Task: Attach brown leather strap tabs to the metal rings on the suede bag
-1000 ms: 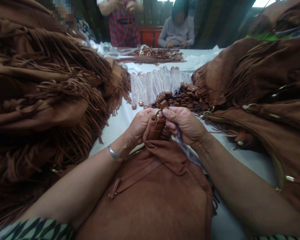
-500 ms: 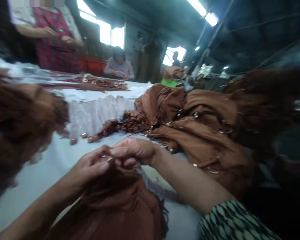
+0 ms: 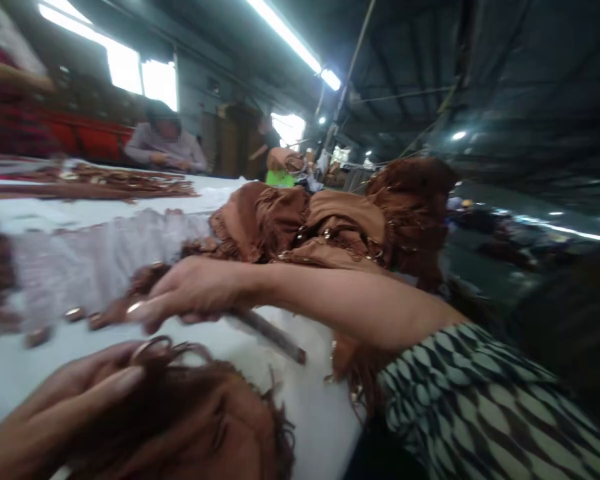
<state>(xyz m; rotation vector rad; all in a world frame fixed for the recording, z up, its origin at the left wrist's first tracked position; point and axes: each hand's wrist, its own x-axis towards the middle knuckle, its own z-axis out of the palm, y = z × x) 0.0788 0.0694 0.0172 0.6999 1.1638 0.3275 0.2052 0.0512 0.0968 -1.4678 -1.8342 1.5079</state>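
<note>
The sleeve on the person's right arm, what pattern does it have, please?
The sleeve has a dark-and-pale diamond check, seen in the head view.

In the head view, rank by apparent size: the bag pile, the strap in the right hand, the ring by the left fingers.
1. bag pile
2. strap
3. ring
Motion blur and nearness make real sizes unsure.

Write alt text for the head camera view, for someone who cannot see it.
A person's right hand reaches left across a white table, holding a thin plastic-wrapped strap, while the left hand rests on a brown suede bag by its metal ring. Behind lie piled fringed brown bags. The picture is motion-blurred.
</note>
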